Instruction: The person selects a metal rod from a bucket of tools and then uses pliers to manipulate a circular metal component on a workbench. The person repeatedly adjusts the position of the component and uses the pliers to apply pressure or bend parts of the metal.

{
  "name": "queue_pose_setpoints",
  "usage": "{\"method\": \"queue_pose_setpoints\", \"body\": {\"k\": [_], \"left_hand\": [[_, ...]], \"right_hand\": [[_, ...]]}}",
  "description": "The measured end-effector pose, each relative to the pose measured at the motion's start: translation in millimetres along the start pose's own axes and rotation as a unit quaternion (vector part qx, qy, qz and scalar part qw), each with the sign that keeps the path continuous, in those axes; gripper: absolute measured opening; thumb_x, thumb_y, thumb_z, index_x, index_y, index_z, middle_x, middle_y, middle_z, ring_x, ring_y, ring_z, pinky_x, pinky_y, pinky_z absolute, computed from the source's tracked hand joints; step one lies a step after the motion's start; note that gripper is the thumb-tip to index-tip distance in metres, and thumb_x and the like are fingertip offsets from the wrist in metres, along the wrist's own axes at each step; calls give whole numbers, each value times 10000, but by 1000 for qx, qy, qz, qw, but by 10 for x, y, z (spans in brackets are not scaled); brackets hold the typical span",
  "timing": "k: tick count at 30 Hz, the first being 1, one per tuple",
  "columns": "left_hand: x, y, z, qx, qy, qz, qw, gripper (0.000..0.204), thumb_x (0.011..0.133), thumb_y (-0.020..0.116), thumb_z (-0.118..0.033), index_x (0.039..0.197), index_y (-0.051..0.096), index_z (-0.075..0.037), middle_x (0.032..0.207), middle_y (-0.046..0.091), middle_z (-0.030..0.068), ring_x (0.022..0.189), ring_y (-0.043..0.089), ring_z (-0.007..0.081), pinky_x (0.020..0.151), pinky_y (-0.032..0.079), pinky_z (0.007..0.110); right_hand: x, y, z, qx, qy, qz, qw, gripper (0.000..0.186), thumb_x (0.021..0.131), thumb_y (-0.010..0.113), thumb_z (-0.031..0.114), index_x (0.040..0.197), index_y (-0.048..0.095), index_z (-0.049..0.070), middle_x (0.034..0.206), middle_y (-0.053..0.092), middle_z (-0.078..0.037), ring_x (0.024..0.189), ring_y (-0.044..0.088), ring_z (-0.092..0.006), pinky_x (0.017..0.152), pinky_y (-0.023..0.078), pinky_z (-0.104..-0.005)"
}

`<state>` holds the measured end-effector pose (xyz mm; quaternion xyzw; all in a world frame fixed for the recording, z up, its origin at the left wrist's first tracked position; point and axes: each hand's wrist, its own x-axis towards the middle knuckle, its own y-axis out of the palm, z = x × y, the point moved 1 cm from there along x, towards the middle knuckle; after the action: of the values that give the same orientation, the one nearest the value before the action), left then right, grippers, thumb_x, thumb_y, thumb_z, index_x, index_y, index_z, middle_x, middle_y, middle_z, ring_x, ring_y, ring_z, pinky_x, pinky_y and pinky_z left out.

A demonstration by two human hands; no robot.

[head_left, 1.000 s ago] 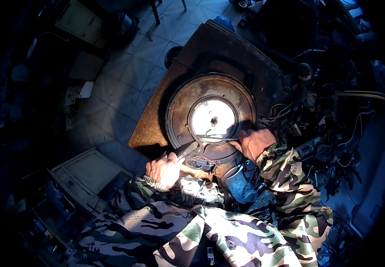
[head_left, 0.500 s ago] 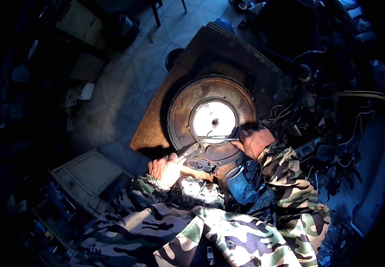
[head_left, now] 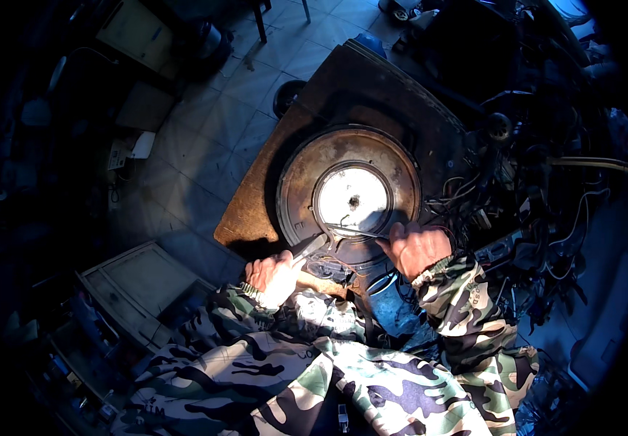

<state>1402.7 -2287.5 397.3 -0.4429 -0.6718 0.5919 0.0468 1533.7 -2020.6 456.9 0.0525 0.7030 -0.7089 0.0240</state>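
A round, rusty metal pan-like part point(head_left: 392, 152) with a bright white disc point(head_left: 350, 187) in its middle lies on a brown wooden board. My left hand point(head_left: 270, 276), at the part's near left edge, is closed on a flat pale metal tool point(head_left: 309, 248); its exact kind I cannot make out. From the right, my right hand point(head_left: 418, 251) grips a slim metal rod point(head_left: 357, 232), like a screwdriver shaft. The rod lies across the disc's near rim, its tip close to the flat tool's end. Thin wires point(head_left: 337, 266) show at the part's near edge.
The brown board point(head_left: 245, 211) has its left corner over the tiled floor point(head_left: 183, 171). Tangled cables and dark parts point(head_left: 466, 192) crowd the right side. A blue container point(head_left: 394, 309) stands below my right hand. A pale cabinet point(head_left: 143, 280) is at the lower left.
My right hand has shifted slightly down and to the right, and the rod now slopes more toward it. My left hand keeps its grip on the flat tool, almost unmoved.
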Motion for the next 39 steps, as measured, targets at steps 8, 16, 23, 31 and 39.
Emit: {"method": "queue_pose_setpoints", "body": {"k": [8, 16, 23, 31, 39], "left_hand": [[-7, 5, 13, 1, 6, 8, 1000, 390, 966, 595, -448, 880, 623, -69, 767, 710, 184, 710, 691, 405, 655, 522, 540], [-37, 2, -2, 4, 5, -5, 1000, 384, 964, 589, -460, 901, 631, -83, 758, 704, 186, 723, 685, 413, 668, 516, 548], [-53, 46, 35, 7, -8, 6, 1000, 384, 954, 593, -483, 938, 638, -102, 746, 695, 189, 746, 679, 412, 707, 507, 553], [1, 27, -16, 13, -11, 24, 1000, 430, 953, 573, -526, 990, 659, -106, 775, 691, 195, 794, 673, 398, 733, 506, 536], [-66, 35, 14, 21, -14, 11, 1000, 429, 952, 573, -527, 1008, 669, -112, 759, 687, 186, 746, 665, 394, 713, 506, 533]], "right_hand": [[-46, -152, 340, -64, 51, 22, 996, 472, 866, 717, 436, 1023, 664, -6, 752, 648, -147, 624, 657, -277, 484, 499, -388], [-5, -103, 390, -107, 24, -157, 981, 416, 865, 715, 410, 984, 668, 14, 762, 643, -136, 658, 633, -287, 565, 500, -402], [-102, 0, 208, 54, 130, 111, 984, 375, 892, 674, 367, 957, 696, -3, 672, 609, -124, 579, 651, -239, 471, 479, -416], [-235, -256, 350, -8, 30, 28, 999, 328, 893, 662, 265, 1016, 660, -40, 813, 654, -155, 722, 678, -274, 541, 533, -389], [-131, -449, 449, -6, 30, 43, 999, 310, 833, 640, 219, 1045, 678, -4, 875, 666, -192, 691, 656, -265, 565, 515, -394]]}}
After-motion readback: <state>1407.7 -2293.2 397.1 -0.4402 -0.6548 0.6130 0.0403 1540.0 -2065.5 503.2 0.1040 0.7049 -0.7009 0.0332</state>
